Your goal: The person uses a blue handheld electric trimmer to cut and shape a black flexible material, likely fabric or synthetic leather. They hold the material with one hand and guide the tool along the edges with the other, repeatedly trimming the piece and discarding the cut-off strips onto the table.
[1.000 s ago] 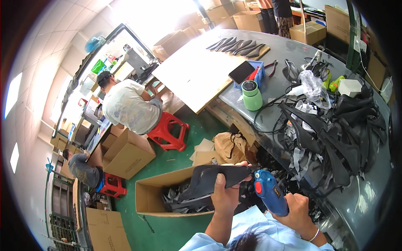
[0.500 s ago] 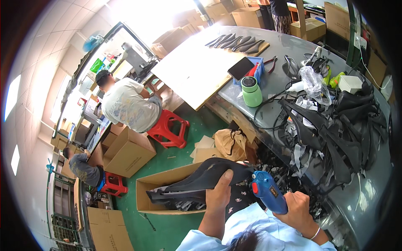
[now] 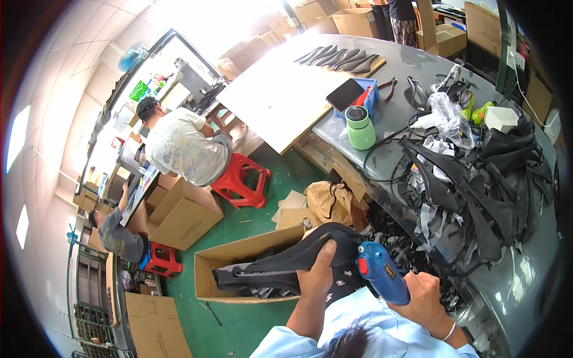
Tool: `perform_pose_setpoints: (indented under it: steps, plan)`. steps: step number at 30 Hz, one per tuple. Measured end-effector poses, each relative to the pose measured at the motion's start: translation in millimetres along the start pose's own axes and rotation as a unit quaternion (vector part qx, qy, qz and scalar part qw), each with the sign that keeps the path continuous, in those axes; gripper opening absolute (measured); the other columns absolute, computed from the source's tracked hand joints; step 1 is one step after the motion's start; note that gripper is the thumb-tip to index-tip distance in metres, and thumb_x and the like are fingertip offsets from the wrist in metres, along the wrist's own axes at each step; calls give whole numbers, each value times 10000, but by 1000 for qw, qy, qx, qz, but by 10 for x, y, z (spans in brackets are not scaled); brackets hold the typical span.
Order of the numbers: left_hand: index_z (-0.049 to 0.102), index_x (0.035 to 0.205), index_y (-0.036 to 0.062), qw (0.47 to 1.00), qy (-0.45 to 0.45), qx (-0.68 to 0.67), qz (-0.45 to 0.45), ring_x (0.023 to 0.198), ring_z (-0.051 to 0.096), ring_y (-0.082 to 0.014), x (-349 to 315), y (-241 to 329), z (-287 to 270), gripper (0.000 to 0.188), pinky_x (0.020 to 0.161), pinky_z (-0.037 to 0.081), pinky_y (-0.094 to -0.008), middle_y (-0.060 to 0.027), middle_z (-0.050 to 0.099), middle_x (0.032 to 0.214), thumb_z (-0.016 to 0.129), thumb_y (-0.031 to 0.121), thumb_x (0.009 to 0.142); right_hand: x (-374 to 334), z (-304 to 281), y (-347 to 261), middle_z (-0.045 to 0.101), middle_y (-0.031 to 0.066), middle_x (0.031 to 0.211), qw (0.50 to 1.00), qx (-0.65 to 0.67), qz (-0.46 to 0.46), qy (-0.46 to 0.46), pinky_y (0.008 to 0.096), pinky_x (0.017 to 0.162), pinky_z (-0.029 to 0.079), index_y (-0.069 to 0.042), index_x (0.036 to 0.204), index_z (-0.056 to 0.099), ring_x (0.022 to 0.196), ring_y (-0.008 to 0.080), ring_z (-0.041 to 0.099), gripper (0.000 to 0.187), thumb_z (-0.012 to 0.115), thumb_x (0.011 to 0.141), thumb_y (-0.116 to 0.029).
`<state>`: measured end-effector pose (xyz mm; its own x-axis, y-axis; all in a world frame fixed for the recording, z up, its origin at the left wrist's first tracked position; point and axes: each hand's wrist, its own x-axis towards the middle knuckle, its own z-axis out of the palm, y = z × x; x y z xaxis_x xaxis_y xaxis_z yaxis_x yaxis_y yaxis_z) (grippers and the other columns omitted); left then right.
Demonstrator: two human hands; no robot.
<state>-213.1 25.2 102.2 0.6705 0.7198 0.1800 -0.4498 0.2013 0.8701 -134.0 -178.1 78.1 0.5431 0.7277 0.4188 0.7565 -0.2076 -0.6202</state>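
Observation:
My left hand (image 3: 317, 275) grips a long black bicycle saddle (image 3: 274, 262), thumb on top, with its slotted end pointing left over an open carton. In my right hand (image 3: 422, 298) is a blue handheld power tool (image 3: 384, 275) with a red button. The tool's head is right beside the saddle's right end; whether they touch I cannot tell. Below the saddle, the carton (image 3: 206, 279) holds dark and light scraps. More black saddles (image 3: 489, 209) lie heaped on the grey table to the right, among pale strips.
On the grey table (image 3: 412, 56) stand a green bottle (image 3: 360, 131) and a blue bin (image 3: 373, 98) with a phone on it. A pale board (image 3: 268, 101) spans its left part. Black scraps litter the floor beneath. Two people sit on red stools (image 3: 245, 179) at the left.
The saddle has turned slightly in my left hand, its slot showing wider. My right hand and the tool stay nearly still. The farther seated person has stretched an arm forward.

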Motion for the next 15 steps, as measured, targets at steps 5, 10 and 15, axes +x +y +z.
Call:
perform_pose_setpoints:
  steps: [5, 10, 15]
  plan:
    - [526, 1114, -19, 999, -18, 7, -38, 941, 556, -125, 3, 24, 103, 282, 861, 432, -258, -68, 591, 1022, 594, 40, 847, 22, -5, -39, 500, 77, 510, 999, 42, 16, -8, 336, 473, 396, -58, 671, 476, 435, 252, 521, 355, 788, 577, -200]
    - [532, 1120, -15, 999, -13, 41, -23, 914, 549, -108, -7, 20, 137, 293, 842, 425, -239, -59, 590, 1018, 597, 43, 840, 33, 1, -54, 496, 76, 507, 998, 61, 20, -3, 331, 464, 395, -57, 672, 474, 429, 249, 517, 359, 789, 588, -207]
    - [564, 1100, -22, 989, -92, 87, -79, 901, 535, -91, 82, 84, 27, 272, 816, 423, -231, -36, 590, 1000, 601, 47, 840, 54, -36, -52, 504, 78, 518, 1000, 24, 6, -8, 337, 475, 391, -58, 671, 472, 445, 254, 519, 360, 789, 570, -198]
